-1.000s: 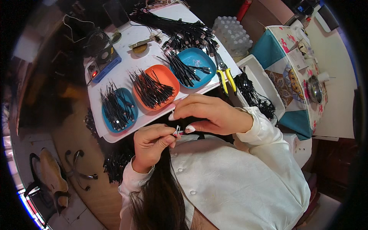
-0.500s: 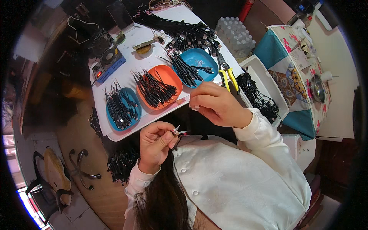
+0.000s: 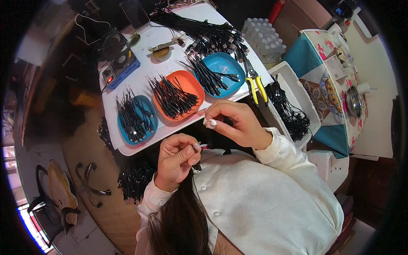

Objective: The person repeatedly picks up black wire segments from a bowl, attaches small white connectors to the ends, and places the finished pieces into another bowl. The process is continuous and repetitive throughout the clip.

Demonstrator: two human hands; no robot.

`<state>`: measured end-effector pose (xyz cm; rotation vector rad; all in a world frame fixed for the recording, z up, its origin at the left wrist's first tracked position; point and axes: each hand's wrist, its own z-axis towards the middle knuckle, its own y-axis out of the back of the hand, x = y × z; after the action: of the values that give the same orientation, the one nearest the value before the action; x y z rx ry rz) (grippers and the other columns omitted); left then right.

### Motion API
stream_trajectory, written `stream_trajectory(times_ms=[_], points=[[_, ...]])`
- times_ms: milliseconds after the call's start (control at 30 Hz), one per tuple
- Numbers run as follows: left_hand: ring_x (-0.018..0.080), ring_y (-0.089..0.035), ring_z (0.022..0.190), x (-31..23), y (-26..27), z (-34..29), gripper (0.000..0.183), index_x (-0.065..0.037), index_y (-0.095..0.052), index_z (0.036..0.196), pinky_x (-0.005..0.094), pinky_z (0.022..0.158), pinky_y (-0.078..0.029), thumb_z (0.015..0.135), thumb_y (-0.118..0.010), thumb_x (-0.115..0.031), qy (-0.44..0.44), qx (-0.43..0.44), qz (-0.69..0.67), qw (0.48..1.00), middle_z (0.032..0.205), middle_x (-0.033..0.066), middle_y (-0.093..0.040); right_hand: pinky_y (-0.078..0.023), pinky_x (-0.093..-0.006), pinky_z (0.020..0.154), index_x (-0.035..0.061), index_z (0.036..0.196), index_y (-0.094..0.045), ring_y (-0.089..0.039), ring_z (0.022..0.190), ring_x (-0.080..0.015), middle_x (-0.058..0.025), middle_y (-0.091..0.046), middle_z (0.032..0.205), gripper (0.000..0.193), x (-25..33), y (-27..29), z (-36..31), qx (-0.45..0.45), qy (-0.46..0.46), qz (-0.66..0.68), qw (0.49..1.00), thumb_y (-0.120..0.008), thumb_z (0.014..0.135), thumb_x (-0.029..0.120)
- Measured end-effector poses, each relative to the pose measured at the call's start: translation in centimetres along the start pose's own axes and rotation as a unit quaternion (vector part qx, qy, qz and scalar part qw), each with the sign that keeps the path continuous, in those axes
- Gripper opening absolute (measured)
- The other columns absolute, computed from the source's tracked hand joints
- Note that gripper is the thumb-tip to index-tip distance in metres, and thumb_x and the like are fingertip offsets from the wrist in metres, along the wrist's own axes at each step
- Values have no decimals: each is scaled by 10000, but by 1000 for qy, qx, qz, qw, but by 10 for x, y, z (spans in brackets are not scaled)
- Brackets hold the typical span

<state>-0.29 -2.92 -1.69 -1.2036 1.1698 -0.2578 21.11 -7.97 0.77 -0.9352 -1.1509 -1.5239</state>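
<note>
My left hand [image 3: 175,160] is closed in a pinch on a short black cable [image 3: 197,166], whose stripped wire ends [image 3: 196,145] stick up past the thumb and forefinger. Up and to the right, apart from it, my right hand [image 3: 236,123] is pinched too; white shows at its thumb and fingertips, and whatever lies between them is too small to name. Just beyond the hands, black cables lie in a blue tray [image 3: 146,137] at the left, an orange tray [image 3: 199,91] in the middle and a second blue tray [image 3: 227,63] at the right.
Yellow-handled wire strippers [image 3: 257,87] lie at the white table's [image 3: 170,66] right edge. A blue soldering station [image 3: 123,72] and a small tin [image 3: 161,53] stand further left. A long cable bundle [image 3: 199,27] covers the back. A white foam box [image 3: 312,108] holds more cables.
My right hand has come down and a little left, nearer to my left hand. The left hand keeps its pinch on the cable and has shifted slightly right.
</note>
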Motion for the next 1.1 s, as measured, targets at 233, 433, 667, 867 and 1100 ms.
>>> stream_trajectory(times_ms=[233,433,667,867,1100], points=[[109,-501,624,1,1,3,168,29,-629,1035,245,565,-370,912,-638,-86,20,14,-34,999,910,112,-661,-503,-346,753,47,1044,-660,-619,890,-261,-91,-631,1015,311,0,-2,-2,-7,311,-203,929,-724,740,65],[121,-523,612,0,-6,0,138,12,-640,1022,251,555,-398,902,-649,-55,7,3,16,1000,886,104,-663,-464,-337,689,59,911,-644,-598,840,-248,-68,-613,920,177,11,-3,4,30,300,-196,933,-717,752,85],[250,-569,565,-16,-12,9,123,-8,-675,889,302,533,-441,768,-691,12,-277,99,630,718,676,111,-585,-470,-234,739,-3,942,-632,-576,815,-91,-43,-646,942,126,14,6,-5,212,-365,385,821,-589,954,115],[158,-563,595,-18,-4,0,65,44,-664,911,260,559,-432,855,-655,11,-80,69,277,955,770,98,-648,-488,-260,777,-3,995,-647,-610,876,-118,-55,-655,950,154,15,5,-8,162,-144,244,945,-688,900,111],[131,-514,620,-1,4,6,153,47,-643,943,247,544,-405,870,-693,-78,47,79,-20,996,884,121,-652,-475,-341,766,37,925,-659,-599,859,-227,-73,-625,947,137,8,-2,10,111,232,48,965,-718,803,18]])
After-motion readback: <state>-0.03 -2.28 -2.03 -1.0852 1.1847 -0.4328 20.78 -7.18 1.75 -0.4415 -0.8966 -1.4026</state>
